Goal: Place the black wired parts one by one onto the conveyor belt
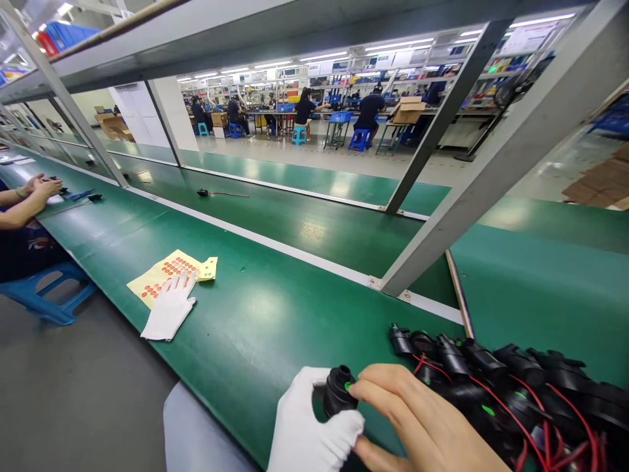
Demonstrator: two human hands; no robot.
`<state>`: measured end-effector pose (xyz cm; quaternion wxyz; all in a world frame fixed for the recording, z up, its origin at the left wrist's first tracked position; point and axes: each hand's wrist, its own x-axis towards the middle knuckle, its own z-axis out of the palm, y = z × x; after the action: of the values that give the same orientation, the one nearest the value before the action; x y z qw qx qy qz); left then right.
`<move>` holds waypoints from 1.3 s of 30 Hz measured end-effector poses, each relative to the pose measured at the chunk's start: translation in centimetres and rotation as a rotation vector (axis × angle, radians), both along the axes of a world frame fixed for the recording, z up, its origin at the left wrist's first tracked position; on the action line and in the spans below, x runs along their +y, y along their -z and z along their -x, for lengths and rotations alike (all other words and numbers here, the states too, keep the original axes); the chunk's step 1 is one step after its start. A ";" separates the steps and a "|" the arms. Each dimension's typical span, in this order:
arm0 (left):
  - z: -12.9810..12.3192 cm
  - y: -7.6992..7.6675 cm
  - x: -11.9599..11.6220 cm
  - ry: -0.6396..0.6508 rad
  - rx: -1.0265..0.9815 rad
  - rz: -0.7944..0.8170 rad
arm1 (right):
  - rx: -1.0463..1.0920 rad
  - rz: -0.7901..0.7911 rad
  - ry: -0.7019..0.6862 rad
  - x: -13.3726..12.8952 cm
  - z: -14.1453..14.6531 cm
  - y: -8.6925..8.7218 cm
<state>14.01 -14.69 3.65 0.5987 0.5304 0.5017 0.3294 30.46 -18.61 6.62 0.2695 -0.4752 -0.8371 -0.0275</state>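
My left hand (312,426), in a white glove, is wrapped round a black cylindrical plastic part (338,396) with a short spout on top. A round green sticker (348,387) shows on its side. My bare right hand (417,416) has its fingertips pressed against the part at the sticker, its thumb lower down by the gloved thumb. To the right lies a pile of similar black parts (486,373) with red wires, some bearing green stickers. Left of my hands, a white glove (170,311) rests partly on a yellow sheet (157,272) of red and green round stickers.
A green workbench (255,321) runs off to the left, under a metal frame with slanting posts (486,157). One wired black part (202,193) lies beyond the white strip. At far left are a co-worker's hands (44,187) and a blue stool (46,288). People sit at benches behind.
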 end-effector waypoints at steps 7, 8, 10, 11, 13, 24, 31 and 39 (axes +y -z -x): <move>-0.6 1.0 -1.1 -0.086 0.094 -0.090 | 0.051 0.153 -0.001 -0.7 0.5 0.5; -0.6 1.3 -1.3 -0.089 0.099 -0.092 | 0.072 0.160 -0.002 -0.7 0.6 0.6; -0.4 1.6 -1.2 -0.065 0.080 -0.079 | 0.110 0.168 -0.008 -0.4 0.7 0.7; -0.1 1.6 -1.0 -0.028 0.044 -0.065 | 0.130 0.159 -0.016 -0.2 0.6 0.8; 0.6 1.1 -0.1 0.129 -0.100 -0.039 | 0.181 0.111 -0.039 0.3 0.4 0.9; 1.3 0.2 2.0 0.428 -0.474 0.211 | 0.366 0.326 0.008 0.9 -0.4 0.7; -1.5 2.1 1.6 0.279 -0.748 0.577 | 0.897 0.871 -0.006 3.1 -0.8 1.0; -2.6 2.3 1.8 0.181 -0.771 0.763 | 1.137 1.002 -0.049 3.7 -0.9 2.9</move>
<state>16.60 -12.84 1.36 0.9149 0.1576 0.2823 0.2416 31.32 -14.87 3.71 0.4119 -0.4633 -0.4918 0.6114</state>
